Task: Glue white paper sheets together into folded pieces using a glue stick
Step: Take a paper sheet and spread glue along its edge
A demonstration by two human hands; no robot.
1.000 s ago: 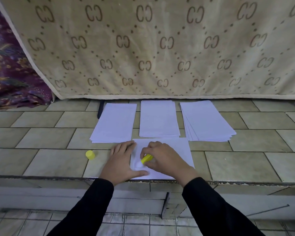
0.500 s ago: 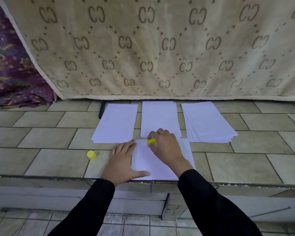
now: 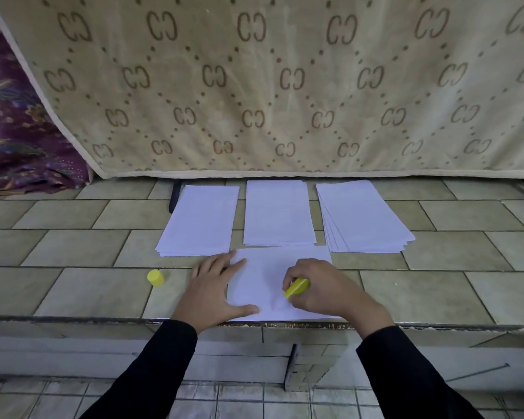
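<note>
Gluing the sheet (image 3: pixel 263 276)
Right hand (image 3: pixel 327 288) grips glue stick (image 3: pixel 297 287) (tip apparently touching paper); left hand (image 3: pixel 212 290) presses flat.

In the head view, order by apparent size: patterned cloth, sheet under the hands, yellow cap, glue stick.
1. patterned cloth
2. sheet under the hands
3. yellow cap and glue stick: alike; right hand hides part of stick.
</note>
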